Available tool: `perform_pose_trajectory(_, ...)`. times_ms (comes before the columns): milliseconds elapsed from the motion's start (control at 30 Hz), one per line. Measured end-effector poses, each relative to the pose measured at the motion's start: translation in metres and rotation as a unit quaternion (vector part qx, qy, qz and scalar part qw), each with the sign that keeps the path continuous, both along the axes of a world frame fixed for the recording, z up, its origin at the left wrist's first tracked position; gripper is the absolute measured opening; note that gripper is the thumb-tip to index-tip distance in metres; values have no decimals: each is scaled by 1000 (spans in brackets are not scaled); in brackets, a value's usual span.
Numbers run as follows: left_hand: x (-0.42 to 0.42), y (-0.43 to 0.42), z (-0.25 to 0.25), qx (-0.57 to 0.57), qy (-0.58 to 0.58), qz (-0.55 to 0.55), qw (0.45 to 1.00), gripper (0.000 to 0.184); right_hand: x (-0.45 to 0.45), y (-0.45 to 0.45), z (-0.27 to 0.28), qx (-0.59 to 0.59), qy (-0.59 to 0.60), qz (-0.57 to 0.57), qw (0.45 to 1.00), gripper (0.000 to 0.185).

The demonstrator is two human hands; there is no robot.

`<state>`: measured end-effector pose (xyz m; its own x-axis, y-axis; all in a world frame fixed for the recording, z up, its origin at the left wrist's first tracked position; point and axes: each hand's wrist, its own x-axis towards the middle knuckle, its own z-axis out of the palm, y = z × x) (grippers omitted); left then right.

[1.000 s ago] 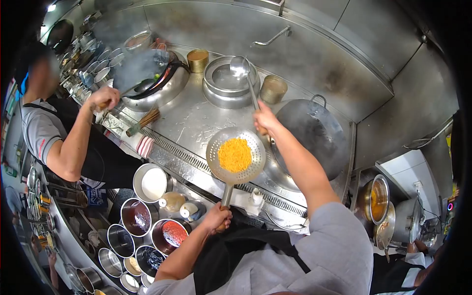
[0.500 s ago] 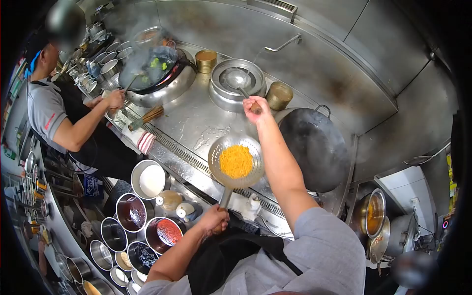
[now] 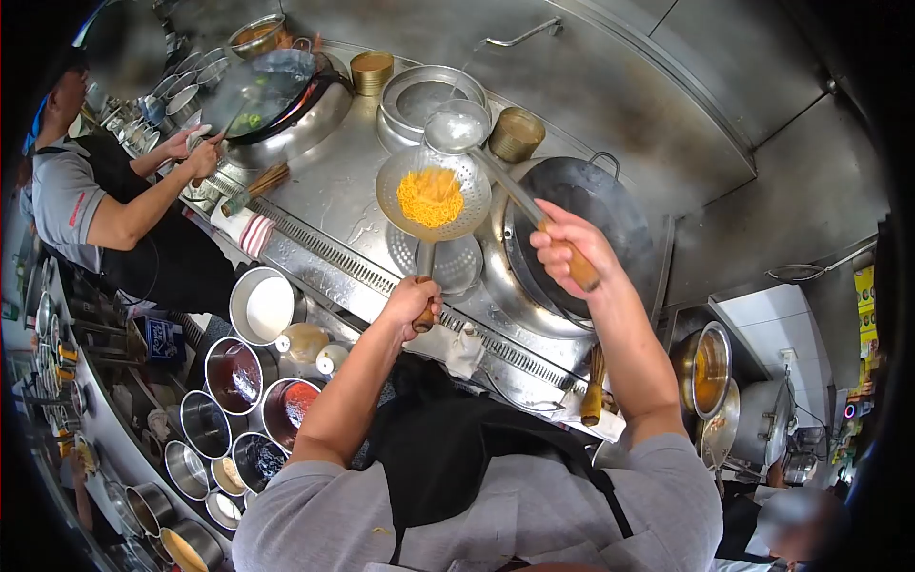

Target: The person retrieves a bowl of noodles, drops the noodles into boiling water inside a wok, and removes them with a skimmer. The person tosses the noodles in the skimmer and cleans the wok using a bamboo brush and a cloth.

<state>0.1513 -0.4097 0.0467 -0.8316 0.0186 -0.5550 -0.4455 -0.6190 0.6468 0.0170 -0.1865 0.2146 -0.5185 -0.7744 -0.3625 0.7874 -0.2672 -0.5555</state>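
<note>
My left hand [image 3: 413, 305] is closed round the wooden handle of a perforated strainer [image 3: 474, 203], held above the steel worktop. A heap of thin yellow noodle-like strands [image 3: 431, 198] lies in its bowl. My right hand [image 3: 577, 250] grips the wooden-ended handle of a ladle [image 3: 507, 181]. The ladle's round bowl, with clear liquid in it, is just beyond the strainer's far right rim; whether they touch I cannot tell. Behind the ladle stands a round metal basin [image 3: 405, 88], partly covered by it. A perforated pattern shows on the worktop beneath the strainer.
A large dark wok [image 3: 581, 205] sits at the right. Two tins [image 3: 518, 133] flank the basin, below a tap [image 3: 524, 36]. A co-worker [image 3: 86, 200] works at a steaming wok [image 3: 272, 91] on the left. Several sauce pots [image 3: 233, 376] stand at lower left.
My right hand has drawn the ladle back from the basin toward me. My left hand has raised the strainer away from me, nearer the basin. The co-worker's hands have shifted.
</note>
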Motion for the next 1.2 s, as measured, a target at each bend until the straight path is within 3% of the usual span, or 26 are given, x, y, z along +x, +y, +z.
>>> perform_pose_trajectory(67,-4,5,6,-34,-4,-1,999,7,16,13,8,109,66,-10,992,61)
perform_pose_trajectory(133,-10,9,6,25,-7,15,1000,8,23,23,6,122,81,-8,989,68)
perform_pose_trajectory(267,-5,11,-9,-37,23,-21,999,8,46,36,17,222,164,13,961,76)
perform_pose_trajectory(400,-13,12,-2,12,3,-4,1000,11,61,45,23,354,317,64,878,77)
perform_pose_trajectory(567,-7,18,-4,1,-7,29,1000,10,71,54,21,401,410,54,817,78)
perform_pose_trajectory(667,-16,13,-15,7,17,-4,1000,5,66,52,5,375,423,17,825,79)
perform_pose_trajectory(800,12,16,-6,-57,24,46,997,7,43,22,-34,339,352,-50,871,78)
perform_pose_trajectory(900,45,2,-30,-98,37,-59,993,9,-21,-26,-69,294,314,-69,900,78)
perform_pose_trajectory(1000,84,-3,-22,-70,-23,-46,996,26,-95,-89,-114,300,321,-52,897,80)
perform_pose_trajectory(1067,107,-3,-19,-58,-43,-43,996,29,-138,-137,-154,416,457,-45,785,77)
perform_pose_trajectory(1133,123,-5,-9,-50,-55,-39,997,31,-168,-183,-180,489,518,-22,702,75)
perform_pose_trajectory(1200,133,-8,-5,-50,-56,-39,996,29,-197,-230,-198,563,556,-47,610,59)
